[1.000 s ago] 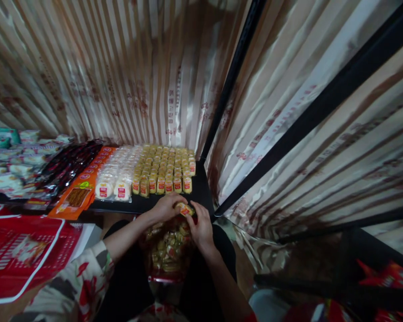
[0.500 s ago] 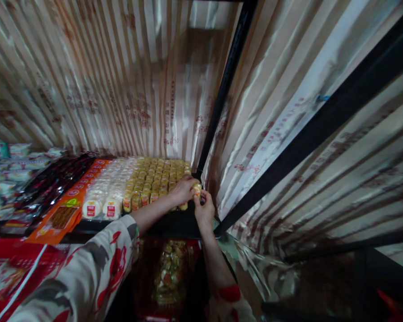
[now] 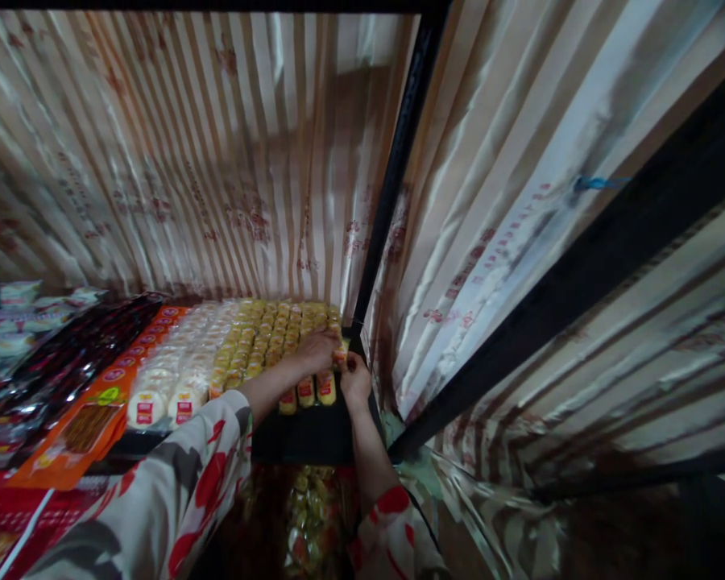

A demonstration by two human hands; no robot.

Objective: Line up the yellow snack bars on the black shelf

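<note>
A small wrapped yellow snack cake (image 3: 341,352) is between my hands at the right end of the packed rows. My right hand (image 3: 356,383) is closed, pinching it from the right with thumb and fingers. From the left, my left hand (image 3: 319,351) reaches over the rows with its fingers closed on the same cake; its fingertips are partly hidden. Rows of similar yellow snack cakes (image 3: 257,330) stand tightly packed beneath and beside the left hand. Several loose-looking front cakes (image 3: 305,390) with red labels show below that wrist.
White round packaged cakes (image 3: 184,395), an orange snack packet (image 3: 97,419) and dark shiny packets (image 3: 54,362) lie to the left on the black shelf (image 3: 302,439). A black post (image 3: 392,177) and a thick diagonal bar (image 3: 549,282) flank my right side. Pleated sheeting (image 3: 247,161) hangs behind.
Both hands have lowered slightly with the snack cake, bringing it down against the right end of the rows. My view has shifted a little, and more front cakes show below the left wrist.
</note>
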